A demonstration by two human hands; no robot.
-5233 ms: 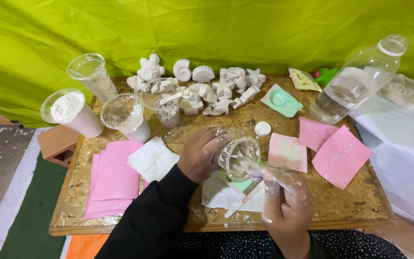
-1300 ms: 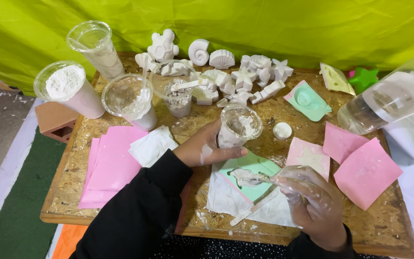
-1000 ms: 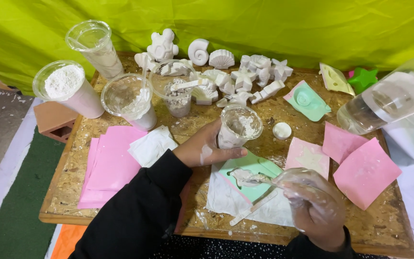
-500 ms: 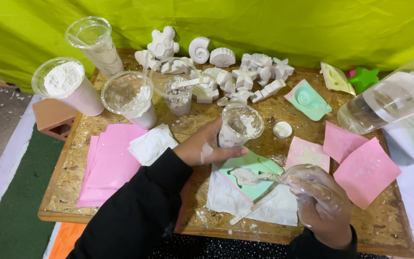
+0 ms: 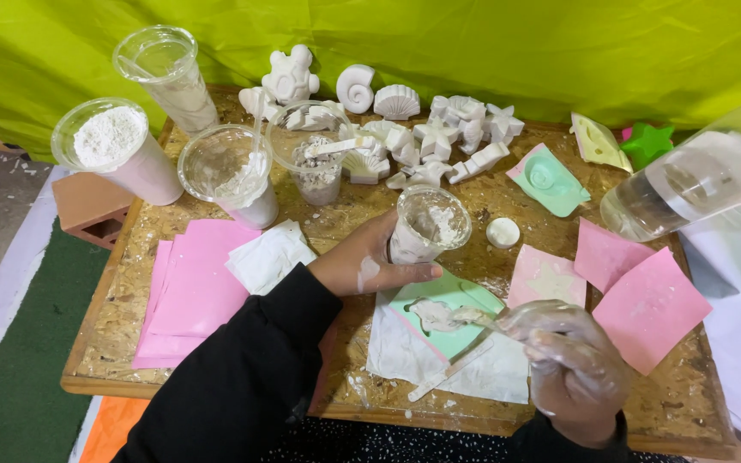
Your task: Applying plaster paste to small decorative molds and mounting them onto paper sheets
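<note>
My left hand [image 5: 362, 264] grips a clear plastic cup [image 5: 429, 225] smeared with white plaster, standing on the wooden board. My right hand [image 5: 569, 364], in a plaster-coated glove, holds a small stick or spoon [image 5: 480, 317] whose tip rests in a green mould [image 5: 445, 311] partly filled with wet white plaster. The mould lies on white paper [image 5: 439, 356], where a flat wooden stick [image 5: 452, 370] also lies.
Several white plaster figures [image 5: 422, 129] line the back of the board. Cups of powder and plaster [image 5: 113, 146] stand at back left. Pink sheets [image 5: 190, 287] lie left, pink moulds [image 5: 645, 304] right. A clear water bottle [image 5: 696, 180] lies at right. Green cloth hangs behind.
Five seconds ago the cup was lifted and tilted over the mould; now it stands on the board. Over the last second my right hand keeps working the stick in the mould.
</note>
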